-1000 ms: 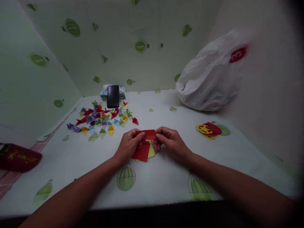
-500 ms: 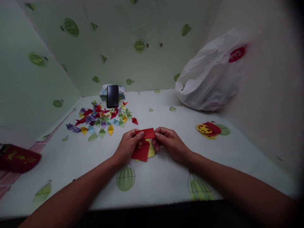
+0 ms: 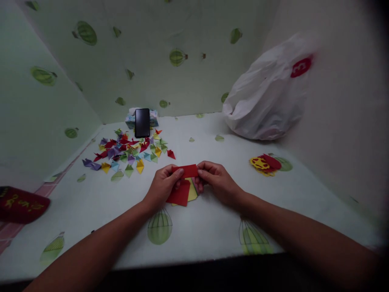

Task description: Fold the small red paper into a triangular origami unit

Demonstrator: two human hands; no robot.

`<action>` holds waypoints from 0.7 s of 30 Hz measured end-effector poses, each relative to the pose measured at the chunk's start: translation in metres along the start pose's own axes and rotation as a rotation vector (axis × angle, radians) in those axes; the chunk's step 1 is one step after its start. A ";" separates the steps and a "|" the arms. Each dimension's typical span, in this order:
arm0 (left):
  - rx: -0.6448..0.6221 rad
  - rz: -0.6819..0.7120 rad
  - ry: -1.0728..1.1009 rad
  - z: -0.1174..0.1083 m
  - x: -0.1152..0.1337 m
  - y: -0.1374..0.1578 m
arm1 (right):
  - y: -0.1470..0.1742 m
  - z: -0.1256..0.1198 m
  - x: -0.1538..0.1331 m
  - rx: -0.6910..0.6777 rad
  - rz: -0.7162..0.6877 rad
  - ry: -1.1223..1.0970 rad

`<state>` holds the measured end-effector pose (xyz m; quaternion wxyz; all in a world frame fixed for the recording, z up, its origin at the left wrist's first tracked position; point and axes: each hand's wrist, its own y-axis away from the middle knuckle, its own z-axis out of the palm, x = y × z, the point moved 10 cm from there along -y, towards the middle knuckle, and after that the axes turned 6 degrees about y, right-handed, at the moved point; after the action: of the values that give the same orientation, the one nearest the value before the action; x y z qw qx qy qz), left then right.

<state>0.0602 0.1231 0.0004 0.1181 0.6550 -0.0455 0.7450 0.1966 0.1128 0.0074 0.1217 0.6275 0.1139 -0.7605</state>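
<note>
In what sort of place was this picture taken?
Probably a home, at a table in a corner. The balloon-patterned wall, the tissue box with a phone in front of it, and the scattered small folded papers suggest this.

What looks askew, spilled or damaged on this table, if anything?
The paper stack near the held red paper looks slightly askew, fanned unevenly rather than squared. I see nothing spilled or damaged.

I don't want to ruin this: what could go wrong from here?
The small red paper rectangle, pinched by your left hand and right hand, might crease crookedly. Those hands could nudge the red and yellow paper sheets close by. The black rectangular phone, apparently propped up, might slip onto the small colourful folded-paper pieces.
</note>
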 end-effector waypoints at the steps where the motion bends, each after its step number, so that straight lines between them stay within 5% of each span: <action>1: 0.003 0.011 -0.034 0.000 0.002 0.001 | 0.000 -0.001 -0.001 0.007 -0.008 0.021; 21: 0.040 0.229 -0.385 0.001 0.027 0.007 | 0.003 -0.004 -0.010 0.065 -0.009 0.206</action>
<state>0.0564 0.1192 0.0279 0.0086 0.7780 -0.1264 0.6154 0.2033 0.1122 0.0163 0.0853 0.7055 0.1038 -0.6959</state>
